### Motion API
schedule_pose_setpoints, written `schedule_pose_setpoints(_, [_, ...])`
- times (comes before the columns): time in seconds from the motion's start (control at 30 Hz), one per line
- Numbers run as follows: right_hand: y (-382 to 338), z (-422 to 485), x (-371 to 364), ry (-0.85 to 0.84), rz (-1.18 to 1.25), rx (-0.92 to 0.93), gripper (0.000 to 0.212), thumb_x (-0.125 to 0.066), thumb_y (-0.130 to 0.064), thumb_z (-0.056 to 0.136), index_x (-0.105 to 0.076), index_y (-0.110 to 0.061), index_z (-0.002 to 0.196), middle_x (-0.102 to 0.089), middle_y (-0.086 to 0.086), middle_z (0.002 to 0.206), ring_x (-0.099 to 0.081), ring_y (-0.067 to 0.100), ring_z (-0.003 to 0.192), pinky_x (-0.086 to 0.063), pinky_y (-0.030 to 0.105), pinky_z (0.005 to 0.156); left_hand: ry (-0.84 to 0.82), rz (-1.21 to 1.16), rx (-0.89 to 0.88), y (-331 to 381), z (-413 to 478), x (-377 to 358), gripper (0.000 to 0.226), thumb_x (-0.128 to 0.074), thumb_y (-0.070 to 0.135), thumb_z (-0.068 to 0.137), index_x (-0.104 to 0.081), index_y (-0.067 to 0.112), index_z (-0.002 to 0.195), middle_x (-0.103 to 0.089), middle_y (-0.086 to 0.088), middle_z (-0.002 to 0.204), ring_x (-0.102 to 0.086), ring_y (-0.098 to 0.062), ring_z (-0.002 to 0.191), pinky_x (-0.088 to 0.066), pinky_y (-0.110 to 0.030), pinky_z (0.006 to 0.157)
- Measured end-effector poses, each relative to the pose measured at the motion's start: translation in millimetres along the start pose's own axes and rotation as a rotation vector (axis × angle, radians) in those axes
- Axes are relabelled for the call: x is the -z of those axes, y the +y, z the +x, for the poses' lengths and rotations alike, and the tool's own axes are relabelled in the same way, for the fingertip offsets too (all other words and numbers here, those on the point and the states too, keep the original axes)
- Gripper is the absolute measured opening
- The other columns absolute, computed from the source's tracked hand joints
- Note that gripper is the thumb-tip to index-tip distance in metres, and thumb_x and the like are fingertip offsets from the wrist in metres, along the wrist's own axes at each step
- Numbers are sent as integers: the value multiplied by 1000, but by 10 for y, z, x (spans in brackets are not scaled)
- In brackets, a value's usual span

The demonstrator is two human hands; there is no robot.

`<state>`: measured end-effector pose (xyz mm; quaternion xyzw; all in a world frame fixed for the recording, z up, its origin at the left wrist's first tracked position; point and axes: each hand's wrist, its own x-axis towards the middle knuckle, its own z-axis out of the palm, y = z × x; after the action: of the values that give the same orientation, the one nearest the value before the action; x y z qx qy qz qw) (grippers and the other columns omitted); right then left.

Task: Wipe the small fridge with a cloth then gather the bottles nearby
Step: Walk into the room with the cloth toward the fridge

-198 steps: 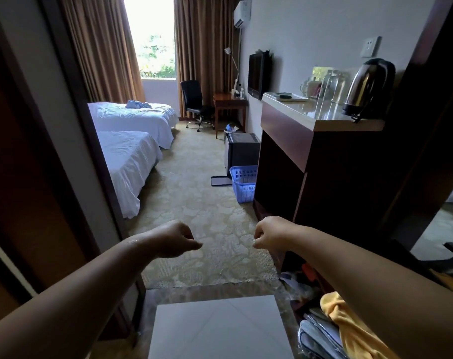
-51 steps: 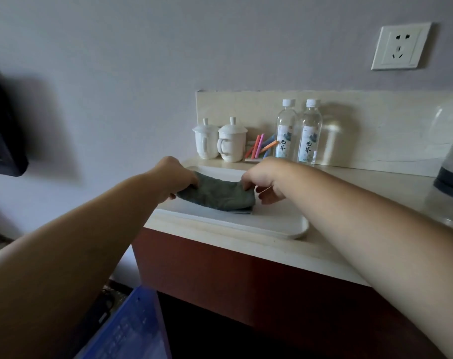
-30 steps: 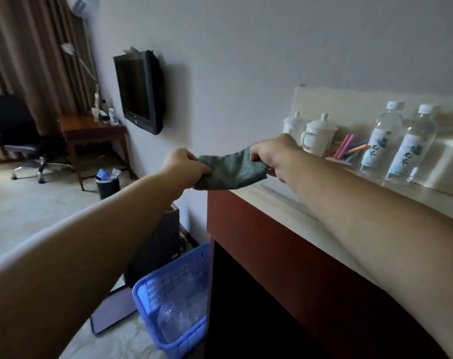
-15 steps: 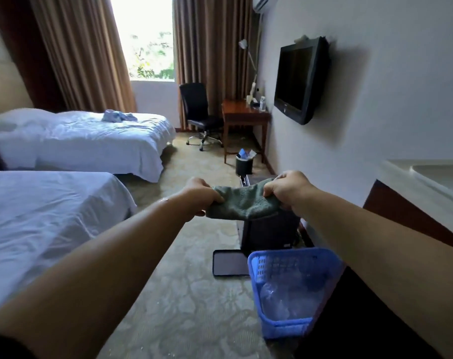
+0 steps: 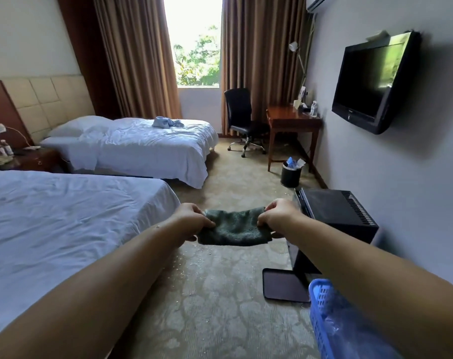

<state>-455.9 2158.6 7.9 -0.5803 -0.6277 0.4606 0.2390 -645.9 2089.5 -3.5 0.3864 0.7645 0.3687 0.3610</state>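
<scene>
- Left hand (image 5: 191, 218) and right hand (image 5: 277, 216) — fingers pinching opposite ends — stretch a grey-green terry cloth (image 5: 233, 227) flat, ready for wiping.
- Low black box-shaped fridge (image 5: 334, 216) stands just right of the cloth — untouched.

Cloth (image 5: 233, 230): dark green, fuzzy terry pile. Small fridge (image 5: 335, 216): matt black casing. Basket (image 5: 324, 314): blue perforated plastic. Carpet (image 5: 220, 294): patterned, low pile. Desk (image 5: 292, 120): glossy wood.
</scene>
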Motion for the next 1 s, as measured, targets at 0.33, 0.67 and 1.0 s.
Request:
schedule_pose_setpoints(0.33, [-499,589,-470,-55,21,45,18,-66,0,78,-52,-10,83,-63,20,101,-65,32,95,-57,48,82,61,-62,-54,21,575,599,22,-73,8,78,-51,11,79,-56,-11,83,-57,-22,76,-50,-33,64])
schedule_pose_setpoints(0.67, [-672,1720,-810,-173,9,69,18,-66,0,76,-53,-10,83,-63,23,103,-64,36,98,-57,50,82,130,-114,6,14,1431,707,21,-68,6,82,-49,11,75,-55,-10,79,-56,-19,71,-48,-29,60])
schedule_pose_setpoints(1.0, [-923,3320,-287,-119,54,36,19,-65,0,73,-50,-11,79,-62,18,92,-64,31,83,-56,43,78,95,-79,-26,795,3031,325,22,-73,9,78,-52,12,76,-57,-11,81,-58,-24,79,-53,-40,74])
